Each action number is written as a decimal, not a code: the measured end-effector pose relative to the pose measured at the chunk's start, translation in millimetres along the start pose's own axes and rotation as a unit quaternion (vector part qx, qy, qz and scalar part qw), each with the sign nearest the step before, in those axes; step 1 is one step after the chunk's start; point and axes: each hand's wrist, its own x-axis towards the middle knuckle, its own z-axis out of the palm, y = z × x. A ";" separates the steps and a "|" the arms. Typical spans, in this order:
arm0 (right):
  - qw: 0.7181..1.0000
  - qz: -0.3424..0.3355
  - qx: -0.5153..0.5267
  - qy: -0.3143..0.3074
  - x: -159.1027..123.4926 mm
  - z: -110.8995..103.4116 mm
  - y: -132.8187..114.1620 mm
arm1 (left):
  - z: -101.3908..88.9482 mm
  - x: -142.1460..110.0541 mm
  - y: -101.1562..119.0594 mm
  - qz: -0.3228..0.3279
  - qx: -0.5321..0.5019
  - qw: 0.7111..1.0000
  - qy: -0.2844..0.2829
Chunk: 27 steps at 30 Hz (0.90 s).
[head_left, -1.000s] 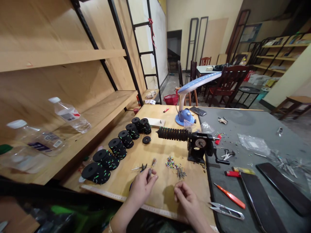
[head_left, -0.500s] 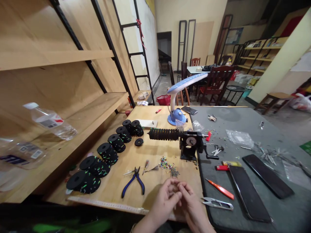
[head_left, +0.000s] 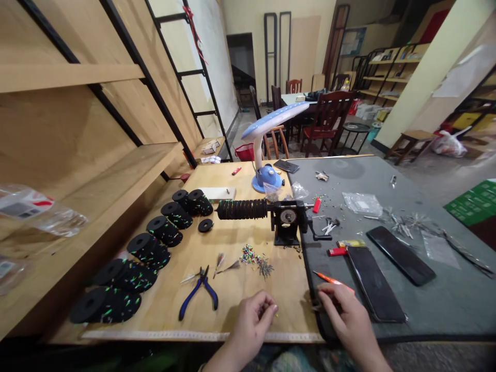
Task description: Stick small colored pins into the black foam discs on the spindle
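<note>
My left hand (head_left: pixel 256 318) is closed in a pinch above the wooden table near its front edge. Whatever sits between its fingertips is too small to make out; a yellow speck shows just beside them. On the grey mat's left edge, my right hand (head_left: pixel 346 315) curls over the thread snips (head_left: pixel 315 306), whose blurred blades stick out left of the fingers while the rest is hidden. Ahead of the left hand lie a pile of coloured beads (head_left: pixel 250 254) and a heap of small grey metal pieces (head_left: pixel 265 267). Blue-handled pliers (head_left: pixel 198 293) rest open farther left.
A black hand-crank winder (head_left: pixel 288 222) carries a coiled black rod (head_left: pixel 242 209). Black foam spools (head_left: pixel 149 250) line the left side. Beyond stands a blue lamp (head_left: pixel 267 178). On the mat are an orange pen-like tool (head_left: pixel 333 280), a phone (head_left: pixel 374 281) and a lighter (head_left: pixel 337 252).
My hands were together at the front of the table; now they are apart. The right hand has moved right onto the thread snips. The view has shifted to the right.
</note>
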 end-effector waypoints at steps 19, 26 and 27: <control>0.961 0.157 0.221 -0.063 -31.6 16.5 -7.0 | 1.7 -8.5 -5.0 0.032 0.042 0.997 0.052; 0.936 0.184 0.256 -0.154 -35.8 36.7 -29.0 | 1.8 -9.9 4.6 0.035 0.037 0.998 0.040; 0.941 0.173 0.239 -0.165 -35.4 37.8 -30.8 | 1.8 -10.2 5.8 0.036 0.041 0.998 0.038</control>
